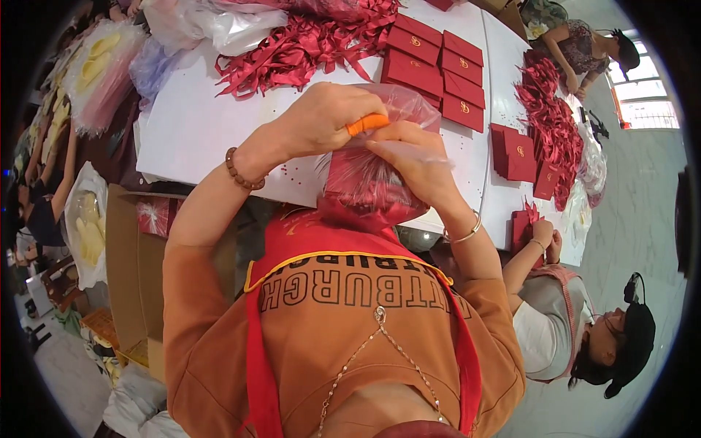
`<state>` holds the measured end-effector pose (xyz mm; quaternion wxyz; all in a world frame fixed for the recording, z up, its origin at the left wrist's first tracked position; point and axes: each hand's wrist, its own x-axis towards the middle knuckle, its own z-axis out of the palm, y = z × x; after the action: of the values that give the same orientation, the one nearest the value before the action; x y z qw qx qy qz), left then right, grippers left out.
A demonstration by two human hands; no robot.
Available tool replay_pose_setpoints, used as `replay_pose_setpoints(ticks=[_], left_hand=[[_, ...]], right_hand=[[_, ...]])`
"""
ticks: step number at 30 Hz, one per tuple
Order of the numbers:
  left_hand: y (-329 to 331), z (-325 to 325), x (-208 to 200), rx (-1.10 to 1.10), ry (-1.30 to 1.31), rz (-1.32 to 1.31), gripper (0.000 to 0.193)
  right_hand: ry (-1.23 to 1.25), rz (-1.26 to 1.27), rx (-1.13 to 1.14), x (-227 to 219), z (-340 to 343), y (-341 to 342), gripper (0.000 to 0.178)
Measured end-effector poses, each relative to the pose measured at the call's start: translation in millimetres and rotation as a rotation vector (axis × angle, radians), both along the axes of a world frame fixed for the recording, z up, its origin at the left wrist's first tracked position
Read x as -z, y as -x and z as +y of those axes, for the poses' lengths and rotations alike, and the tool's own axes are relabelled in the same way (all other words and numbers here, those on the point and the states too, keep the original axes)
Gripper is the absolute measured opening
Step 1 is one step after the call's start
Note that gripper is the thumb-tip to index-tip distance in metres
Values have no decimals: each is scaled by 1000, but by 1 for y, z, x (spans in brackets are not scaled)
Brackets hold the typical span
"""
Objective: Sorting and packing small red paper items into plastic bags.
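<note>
A clear plastic bag point(374, 203) with red contents stands upright at the table's near edge, close to my chest. My left hand point(328, 120) is closed at the bag's gathered neck. A bright orange piece point(367, 124) shows at its fingers; whether it is a finger cover or something held, I cannot tell. My right hand point(415, 159) pinches the gathered plastic just beside it, and a loose flap of film sticks out past its knuckles. The fingertips of both hands partly hide each other.
On the white table point(212, 120) lie a heap of red ribbons point(299, 47) and stacked red envelope-like boxes point(431, 69). More ribbons point(548, 131) lie at right. An open carton point(135, 255) stands by my left arm. A co-worker point(577, 325) handles a red item at right; another person stands farther back.
</note>
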<state>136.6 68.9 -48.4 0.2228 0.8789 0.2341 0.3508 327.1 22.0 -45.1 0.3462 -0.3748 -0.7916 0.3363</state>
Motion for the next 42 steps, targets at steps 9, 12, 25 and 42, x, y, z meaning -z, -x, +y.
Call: replay_pose_setpoints(ticks=[9, 12, 25, 42], left_hand=[[-3, -61, 5, -269, 371, -260, 7], [-7, -76, 11, -322, 144, -236, 6], [3, -30, 21, -180, 5, 59, 7], [11, 5, -4, 67, 503, -66, 21]], right_hand=[[562, 421, 57, -8, -3, 3, 17], [603, 422, 20, -10, -4, 2, 15], [95, 2, -80, -9, 2, 2, 13], [-831, -371, 259, 0, 4, 6, 21]])
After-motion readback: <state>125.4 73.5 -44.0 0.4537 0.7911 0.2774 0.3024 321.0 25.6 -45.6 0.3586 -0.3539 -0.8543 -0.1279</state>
